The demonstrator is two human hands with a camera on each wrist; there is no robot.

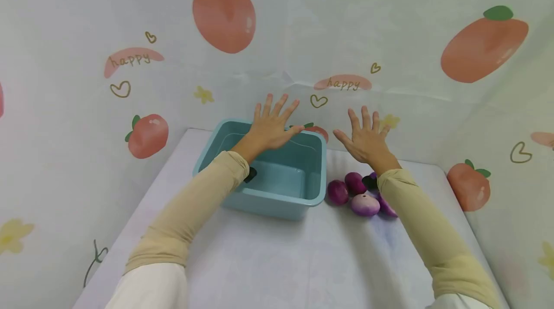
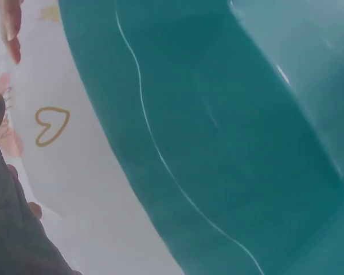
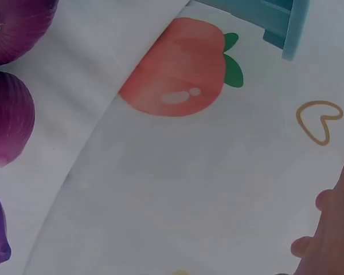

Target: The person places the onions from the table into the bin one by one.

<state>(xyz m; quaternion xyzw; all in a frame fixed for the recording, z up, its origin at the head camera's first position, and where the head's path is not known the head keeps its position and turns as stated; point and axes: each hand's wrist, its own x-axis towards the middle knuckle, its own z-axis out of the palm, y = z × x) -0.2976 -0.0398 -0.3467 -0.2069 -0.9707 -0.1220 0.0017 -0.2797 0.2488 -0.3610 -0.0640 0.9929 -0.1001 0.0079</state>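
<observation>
Round, glossy purple onions [image 1: 337,192] sit bunched on the white-covered table [image 1: 259,261], toward its far right corner, just off the right side of the basin. At least four show, one of them paler, pinkish-white on top; the right forearm covers part of the group, so no firm count. Light blue, rectangular plastic basin with rounded corners [image 1: 268,207] stands toward the table's far left corner, near the far edge. No onion visible inside, but the left arm blocks some of the floor. Left hand [image 1: 271,129]: fingers straight and spread, nothing held, up over the basin's far rim, looks clear of it. Right hand [image 1: 367,143]: same pose, nothing held, raised past the onions toward the table's far edge, touching none of them. Both forearms in beige sleeves [image 1: 424,227]. Behind the far edge, a white backdrop printed with red fruit, hearts and "happy" [image 1: 329,25]. Step in hand, my read: a pause, hands free, no grasp in progress. Any pick from the bunch would call for bringing the right hand back and down, then curling fingers round one onion; smooth round skins could roll if nudged, so approach from above.
</observation>
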